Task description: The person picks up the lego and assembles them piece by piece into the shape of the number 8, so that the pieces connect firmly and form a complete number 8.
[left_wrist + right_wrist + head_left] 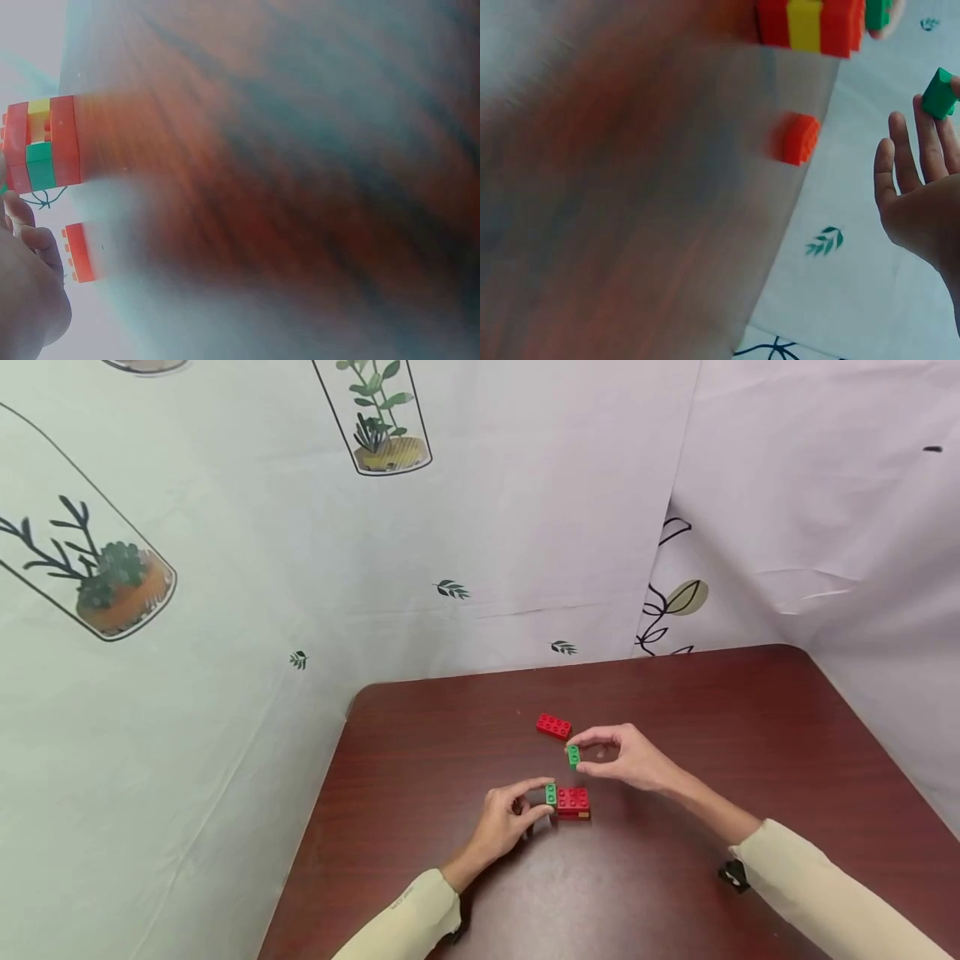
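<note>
Left hand (498, 823) pinches small green two-stud plastic brick (551, 793), thumb and finger clamped on it, at left end of layered red-yellow-green plastic brick stack (573, 800). Right hand (632, 762) pinches second green two-stud brick (573, 756), apart from stack, near loose red eight-stud brick (553, 726) on reddish-brown table (660, 877).

Indoors, rm type unclear: brown tbl (637, 893) w/ plant-print sheeting (555, 502) behind & at L.

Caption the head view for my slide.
Right hand pinches a green brick; left hand pinches another green brick at the brick stack.
</note>
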Demonstrator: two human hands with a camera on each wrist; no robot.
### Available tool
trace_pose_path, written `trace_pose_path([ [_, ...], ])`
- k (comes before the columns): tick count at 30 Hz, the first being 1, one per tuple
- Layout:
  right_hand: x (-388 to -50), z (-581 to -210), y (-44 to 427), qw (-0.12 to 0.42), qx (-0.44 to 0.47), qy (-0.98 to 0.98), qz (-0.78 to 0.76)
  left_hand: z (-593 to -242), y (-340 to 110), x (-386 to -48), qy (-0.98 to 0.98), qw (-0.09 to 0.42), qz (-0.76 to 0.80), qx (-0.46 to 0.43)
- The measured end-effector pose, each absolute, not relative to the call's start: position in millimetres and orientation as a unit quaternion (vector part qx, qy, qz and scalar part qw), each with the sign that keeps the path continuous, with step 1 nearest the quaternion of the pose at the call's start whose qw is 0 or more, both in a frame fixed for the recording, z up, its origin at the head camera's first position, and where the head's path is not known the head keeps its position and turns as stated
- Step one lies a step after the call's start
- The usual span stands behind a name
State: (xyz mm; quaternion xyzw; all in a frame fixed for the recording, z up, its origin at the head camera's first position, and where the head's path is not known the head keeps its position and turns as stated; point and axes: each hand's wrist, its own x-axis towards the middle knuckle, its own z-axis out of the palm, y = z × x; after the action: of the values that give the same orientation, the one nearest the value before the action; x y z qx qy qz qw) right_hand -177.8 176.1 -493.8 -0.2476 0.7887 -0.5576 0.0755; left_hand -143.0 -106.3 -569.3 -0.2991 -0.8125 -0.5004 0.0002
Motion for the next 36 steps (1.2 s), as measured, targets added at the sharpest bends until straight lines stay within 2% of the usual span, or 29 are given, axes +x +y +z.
trace_pose_path([
  [15, -138, -525, 176, 0.062, -0.251, 0.800, -0.542, -569, -106, -143, -0.815, 0.017, -0.499, -0.294],
  [20, -133, -532, 175, 0.061, -0.245, 0.794, -0.553, -568, -106, -142, -0.819, 0.007, -0.497, -0.287],
  [36, -124, -545, 164, -0.002, -0.205, 0.790, -0.578, -568, -105, -141, -0.817, 0.013, -0.500, -0.288],
])
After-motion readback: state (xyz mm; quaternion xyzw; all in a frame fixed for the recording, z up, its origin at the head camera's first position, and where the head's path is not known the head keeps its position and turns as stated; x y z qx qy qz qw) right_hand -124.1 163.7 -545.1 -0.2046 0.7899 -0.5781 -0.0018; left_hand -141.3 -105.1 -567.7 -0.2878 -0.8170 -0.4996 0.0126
